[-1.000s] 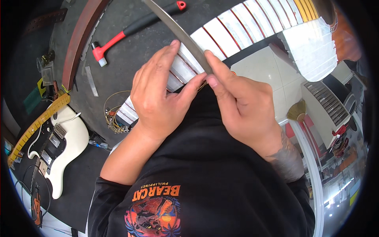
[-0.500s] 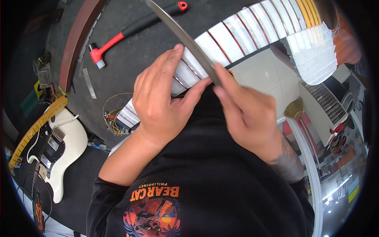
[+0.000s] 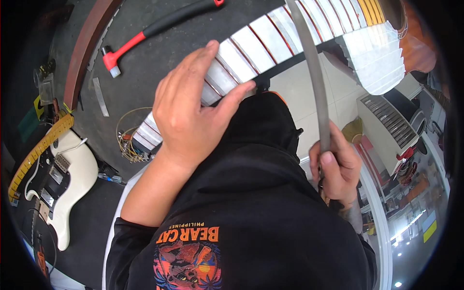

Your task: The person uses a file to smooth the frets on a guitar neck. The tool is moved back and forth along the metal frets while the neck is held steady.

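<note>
A guitar neck (image 3: 263,46) runs diagonally across the upper middle, its fretboard masked with white tape between the bare frets. My left hand (image 3: 183,113) grips it at lower left, fingers across the board and thumb along the near edge. My right hand (image 3: 340,169) is closed around the near end of a long flat metal file (image 3: 314,72). The file points away from me, its far end over the taped frets. Yellow tape strips (image 3: 371,12) and a sheet of white tape (image 3: 377,60) lie at the neck's upper right end, beside the brown guitar body (image 3: 419,46).
On the dark bench lie a red and black mallet (image 3: 164,26), a thin metal strip (image 3: 100,96) and coiled strings (image 3: 133,150). A curved brown edge piece (image 3: 87,48) stands behind. A white electric guitar (image 3: 77,174) is at left. A glass case (image 3: 411,222) stands at right.
My right hand has drawn back toward the lower right, bringing the file off the middle frets and turning it more upright. My left hand stays on the neck; the whole view has shifted slightly.
</note>
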Demonstrator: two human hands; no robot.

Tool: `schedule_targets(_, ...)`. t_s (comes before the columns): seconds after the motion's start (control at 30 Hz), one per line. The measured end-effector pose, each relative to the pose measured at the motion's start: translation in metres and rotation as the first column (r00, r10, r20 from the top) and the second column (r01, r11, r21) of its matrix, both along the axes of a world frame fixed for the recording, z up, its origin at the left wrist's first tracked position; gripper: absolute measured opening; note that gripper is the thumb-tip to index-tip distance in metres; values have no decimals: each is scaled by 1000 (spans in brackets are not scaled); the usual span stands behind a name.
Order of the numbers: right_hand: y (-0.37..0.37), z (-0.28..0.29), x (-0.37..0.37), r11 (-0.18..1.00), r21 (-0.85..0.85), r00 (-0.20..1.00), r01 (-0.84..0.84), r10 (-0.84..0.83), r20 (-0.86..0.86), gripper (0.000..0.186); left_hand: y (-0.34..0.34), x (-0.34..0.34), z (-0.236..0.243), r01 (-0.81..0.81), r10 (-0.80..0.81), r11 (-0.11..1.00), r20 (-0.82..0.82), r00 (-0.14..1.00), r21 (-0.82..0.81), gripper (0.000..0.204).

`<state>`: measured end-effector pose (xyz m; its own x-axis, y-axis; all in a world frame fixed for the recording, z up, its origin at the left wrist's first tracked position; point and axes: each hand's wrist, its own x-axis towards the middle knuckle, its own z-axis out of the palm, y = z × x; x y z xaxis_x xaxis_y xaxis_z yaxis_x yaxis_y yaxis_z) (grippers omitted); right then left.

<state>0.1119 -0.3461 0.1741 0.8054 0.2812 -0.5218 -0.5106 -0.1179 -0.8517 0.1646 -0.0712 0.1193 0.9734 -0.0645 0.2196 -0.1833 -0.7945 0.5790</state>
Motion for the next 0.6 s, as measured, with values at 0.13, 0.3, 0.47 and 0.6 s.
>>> schedule_targets(0.13, 1, -12, 1, 996, 29, 996, -84, 85, -39, 50, 0, -2, -2, -17, 16, 1000, 25, 1000, 16, 62)
schedule_targets(0.3, -3, -28, -8, 994, 2, 994, -108, 108, 14, 48, 0, -3, -5, -61, 61, 998, 55, 997, -14, 58)
schedule_targets(0.47, -8, -33, -16, 987, -60, 982, -151, 156, 103, 49, -3, -5, -1, -92, 90, 995, 53, 994, 27, 56)
schedule_targets(0.6, -11, -38, -27, 975, -99, 953, -198, 215, 212, 50, -4, -7, -3, -85, 85, 996, 77, 993, -7, 57)
